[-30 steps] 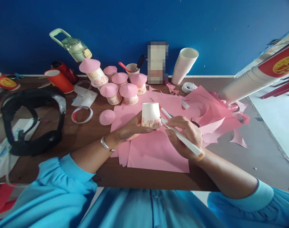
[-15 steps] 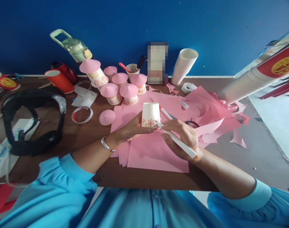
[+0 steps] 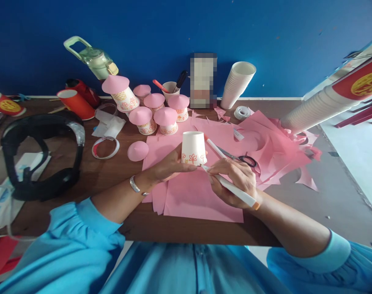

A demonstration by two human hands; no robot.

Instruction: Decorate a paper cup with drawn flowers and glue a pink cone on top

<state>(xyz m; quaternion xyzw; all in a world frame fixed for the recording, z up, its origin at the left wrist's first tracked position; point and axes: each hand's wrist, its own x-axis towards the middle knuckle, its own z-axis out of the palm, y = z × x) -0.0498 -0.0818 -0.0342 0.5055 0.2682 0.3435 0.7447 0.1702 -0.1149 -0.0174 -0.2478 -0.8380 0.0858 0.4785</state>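
My left hand (image 3: pixel 170 164) is closed around the lower part of an upside-down white paper cup (image 3: pixel 193 143), which has red flowers drawn near its rim. In my right hand (image 3: pixel 233 179) is a white marker (image 3: pixel 235 190) with an orange end, its tip close to the cup's lower right edge; whether it touches cannot be made out. Pink paper sheets (image 3: pixel 201 200) lie beneath both hands. Beyond my right hand, scissors (image 3: pixel 247 161) with dark handles and another white marker (image 3: pixel 215 146) rest on the pink paper.
Several decorated cups with pink cone tops (image 3: pixel 165 117) stand at the back, and a loose pink cone (image 3: pixel 138 151) lies nearer. Stacked white cups (image 3: pixel 237 85) stand by the blue wall. Paper scraps (image 3: pixel 274 143) spread right. A tape roll (image 3: pixel 105 148) and black headgear (image 3: pixel 42 157) are left.
The marker tip has dropped from the cup's drawn side to near its lower edge, with my right hand slightly lower. The cup has shifted slightly left, and more of the scissors shows.
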